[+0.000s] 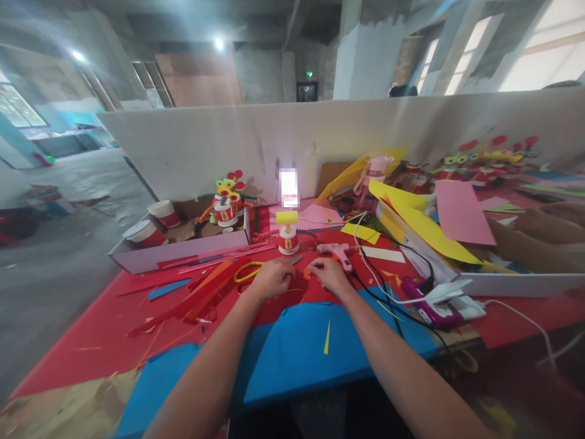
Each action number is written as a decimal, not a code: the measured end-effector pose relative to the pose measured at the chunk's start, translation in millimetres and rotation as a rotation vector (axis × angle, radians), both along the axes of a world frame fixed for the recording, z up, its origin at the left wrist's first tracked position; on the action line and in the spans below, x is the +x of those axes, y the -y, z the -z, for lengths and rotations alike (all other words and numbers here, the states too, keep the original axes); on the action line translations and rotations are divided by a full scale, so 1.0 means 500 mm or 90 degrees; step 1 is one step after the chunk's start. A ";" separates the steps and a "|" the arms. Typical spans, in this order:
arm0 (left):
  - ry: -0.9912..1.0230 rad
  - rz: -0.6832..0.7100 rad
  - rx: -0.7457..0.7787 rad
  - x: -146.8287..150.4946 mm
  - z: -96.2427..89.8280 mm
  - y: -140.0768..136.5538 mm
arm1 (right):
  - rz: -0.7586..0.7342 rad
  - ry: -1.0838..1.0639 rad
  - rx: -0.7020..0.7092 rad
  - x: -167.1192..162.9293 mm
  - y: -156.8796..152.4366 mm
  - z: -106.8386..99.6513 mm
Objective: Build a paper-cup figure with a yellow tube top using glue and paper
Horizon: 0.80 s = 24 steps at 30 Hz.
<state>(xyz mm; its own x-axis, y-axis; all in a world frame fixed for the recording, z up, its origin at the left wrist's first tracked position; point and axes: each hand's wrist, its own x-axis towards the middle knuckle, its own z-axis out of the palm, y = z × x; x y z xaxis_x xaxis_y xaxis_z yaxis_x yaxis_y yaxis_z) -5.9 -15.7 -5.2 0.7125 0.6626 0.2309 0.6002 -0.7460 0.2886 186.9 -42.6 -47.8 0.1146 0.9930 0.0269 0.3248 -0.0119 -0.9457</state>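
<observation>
My left hand [274, 278] is low over the red tabletop, its fingers curled; whatever they may hold is hidden. Beside it lie yellow-handled scissors [243, 272], with the blade tip showing past the knuckles. A small orange piece [307, 272], apparently paper, is pinched in the fingertips of my right hand [329, 274]. Just beyond that hand rests a pink hot glue gun [337, 251]. Farther back, between both hands, stands a red-and-white paper cup figure [288, 241] with a yellow paper roll [287, 217] on top and coiled arms at its sides.
At left, a box [183, 253] holds paper cups and a finished-looking cup figure [225, 210]. Blue paper [292, 347] covers the front edge. Red strips [205, 292] lie leftward. To the right are a purple power strip [425, 305], cables and a box [516, 285] of coloured paper.
</observation>
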 end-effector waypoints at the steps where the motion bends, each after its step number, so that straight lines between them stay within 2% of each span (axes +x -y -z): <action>1: -0.005 -0.008 0.013 0.002 0.001 -0.001 | 0.006 0.015 0.006 0.005 0.001 -0.002; 4: -0.008 -0.014 0.027 0.001 0.001 -0.001 | 0.024 0.046 -0.024 0.016 0.007 -0.005; 8: -0.031 0.050 0.001 -0.009 0.004 0.004 | 0.042 0.075 -0.078 0.018 0.021 -0.006; 10: -0.061 0.079 -0.013 -0.012 0.006 0.006 | 0.058 0.133 -0.033 0.015 0.028 -0.009; 12: -0.075 0.082 -0.014 -0.014 0.007 0.007 | 0.058 0.253 0.063 0.009 0.038 -0.019; 14: -0.065 0.070 -0.012 -0.013 0.005 0.007 | 0.012 0.379 0.142 0.002 0.052 -0.031; 15: -0.055 0.070 -0.014 -0.013 0.003 0.008 | -0.025 0.423 0.151 0.000 0.059 -0.036; 20: -0.025 0.154 -0.063 -0.008 -0.010 0.020 | -0.133 0.545 0.088 -0.005 0.089 -0.048; 24: -0.058 0.173 -0.095 -0.017 -0.020 0.020 | -0.183 0.583 0.100 -0.012 0.099 -0.047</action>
